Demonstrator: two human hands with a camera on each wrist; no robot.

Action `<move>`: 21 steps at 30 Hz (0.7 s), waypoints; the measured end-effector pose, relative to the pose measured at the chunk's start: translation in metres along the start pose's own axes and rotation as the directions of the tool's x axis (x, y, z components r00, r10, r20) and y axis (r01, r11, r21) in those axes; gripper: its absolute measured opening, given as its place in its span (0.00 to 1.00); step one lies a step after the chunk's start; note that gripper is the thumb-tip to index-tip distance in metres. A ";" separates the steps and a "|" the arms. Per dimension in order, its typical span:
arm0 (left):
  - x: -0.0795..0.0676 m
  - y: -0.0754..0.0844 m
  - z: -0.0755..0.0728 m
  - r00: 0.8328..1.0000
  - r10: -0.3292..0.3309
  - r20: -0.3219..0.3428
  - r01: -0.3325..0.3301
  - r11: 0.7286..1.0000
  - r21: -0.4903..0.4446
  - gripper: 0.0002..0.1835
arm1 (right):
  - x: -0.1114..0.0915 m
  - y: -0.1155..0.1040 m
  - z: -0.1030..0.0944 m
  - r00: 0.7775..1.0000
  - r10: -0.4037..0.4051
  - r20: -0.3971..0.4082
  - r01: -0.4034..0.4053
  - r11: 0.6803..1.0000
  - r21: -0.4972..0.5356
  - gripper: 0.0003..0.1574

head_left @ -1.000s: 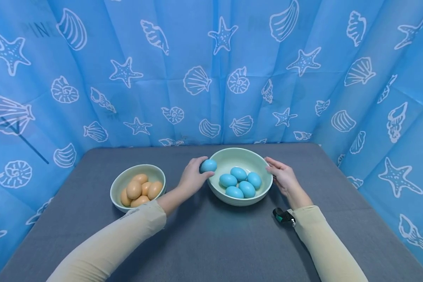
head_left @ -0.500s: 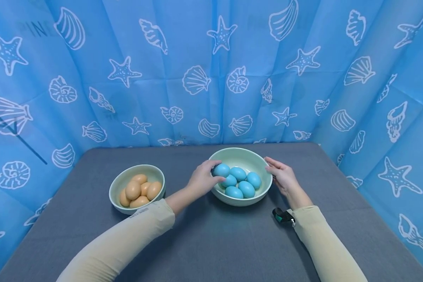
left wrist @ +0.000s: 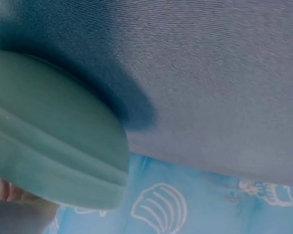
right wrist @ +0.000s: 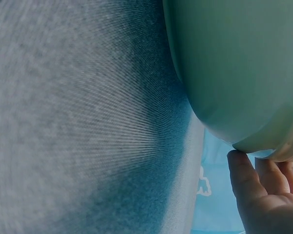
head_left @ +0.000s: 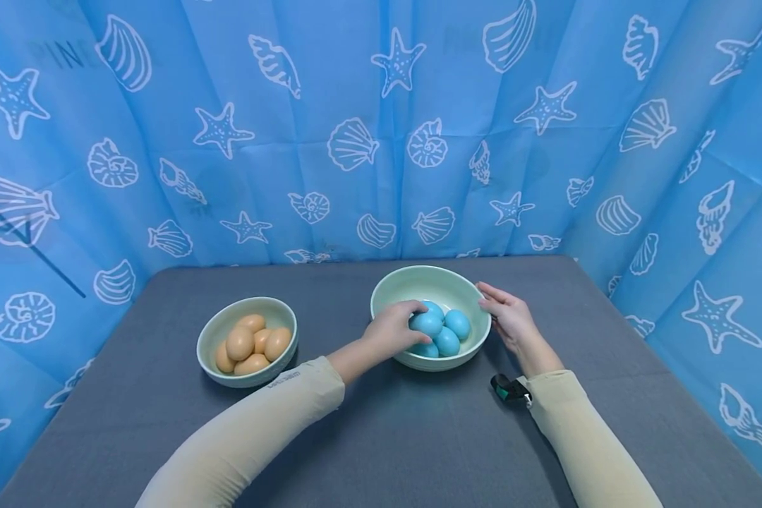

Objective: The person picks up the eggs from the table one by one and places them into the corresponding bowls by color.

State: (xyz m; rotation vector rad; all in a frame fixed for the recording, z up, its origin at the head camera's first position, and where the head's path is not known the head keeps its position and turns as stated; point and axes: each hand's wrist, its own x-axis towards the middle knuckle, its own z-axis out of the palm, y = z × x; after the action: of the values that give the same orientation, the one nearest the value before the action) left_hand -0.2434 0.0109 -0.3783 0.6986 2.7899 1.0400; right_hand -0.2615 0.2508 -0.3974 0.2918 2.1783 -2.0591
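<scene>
In the head view my left hand (head_left: 394, 330) reaches over the near left rim of a pale green bowl (head_left: 413, 282), its fingers and thumb round a blue egg (head_left: 426, 323). Several other blue eggs (head_left: 458, 324) lie inside, some partly covered by that hand. My right hand (head_left: 513, 319) holds the same bowl at its right rim, thumb at the edge. In the right wrist view its fingers (right wrist: 244, 178) meet the rim. The left wrist view shows mostly the bowl's outer wall (left wrist: 58, 131), which hides the egg.
A smaller pale green bowl (head_left: 228, 317) with several brown eggs (head_left: 240, 343) stands left on the grey cloth-covered table (head_left: 381, 437). A black strap piece (head_left: 510, 389) hangs by the right sleeve. A blue seashell curtain (head_left: 381, 176) closes off the back and sides.
My left hand has carried the blue egg rightward from the bowl's left rim, down among the other blue eggs. The right hand has stayed at the bowl's right rim.
</scene>
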 end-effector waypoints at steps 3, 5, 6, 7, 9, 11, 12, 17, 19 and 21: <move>0.005 0.000 0.005 1.000 -0.014 0.008 0.014 1.000 0.023 0.27 | 0.000 -0.001 0.000 1.000 0.003 -0.001 -0.003 1.000 0.000 0.33; 0.009 0.000 0.006 0.999 -0.030 0.009 0.030 0.999 0.030 0.27 | 0.000 -0.001 0.000 1.000 0.002 0.000 -0.002 1.000 0.002 0.33; 0.010 0.000 0.007 0.999 -0.039 0.010 0.039 0.999 0.034 0.27 | 0.000 -0.002 -0.001 1.000 0.000 0.000 0.000 1.000 0.002 0.33; 0.012 0.000 0.007 0.999 -0.044 0.009 0.044 0.998 0.043 0.27 | 0.000 -0.002 -0.001 1.000 -0.002 -0.001 0.002 1.000 0.003 0.33; 0.015 0.000 0.008 0.999 -0.050 0.009 0.049 0.996 0.069 0.27 | 0.000 -0.002 -0.002 1.000 -0.007 -0.003 0.007 1.000 0.001 0.33; 0.017 0.001 0.010 0.998 -0.056 0.014 0.054 0.992 0.110 0.27 | 0.000 -0.001 -0.004 1.000 -0.010 -0.001 0.010 1.000 -0.003 0.33; 0.017 0.001 0.011 0.998 -0.058 0.016 0.055 0.989 0.135 0.27 | 0.000 0.000 -0.004 1.000 -0.006 -0.002 0.006 1.000 -0.006 0.33; 0.016 0.001 0.017 0.998 -0.063 0.014 0.058 0.970 0.237 0.28 | 0.000 0.002 -0.004 1.000 -0.015 0.004 0.015 1.000 -0.016 0.33; 0.015 0.000 0.017 0.997 -0.069 0.015 0.063 0.962 0.264 0.29 | 0.000 0.002 -0.002 1.000 -0.020 0.007 0.020 1.000 -0.020 0.33; 0.015 -0.001 0.016 0.997 -0.074 0.018 0.066 0.957 0.281 0.30 | -0.001 0.001 -0.001 1.000 -0.020 0.009 0.020 1.000 -0.021 0.33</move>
State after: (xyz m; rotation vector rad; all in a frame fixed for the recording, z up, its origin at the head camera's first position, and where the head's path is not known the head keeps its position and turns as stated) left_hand -0.2529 0.0268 -0.3902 0.6286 2.9440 0.6226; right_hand -0.2603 0.2515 -0.3984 0.2596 2.2053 -2.0426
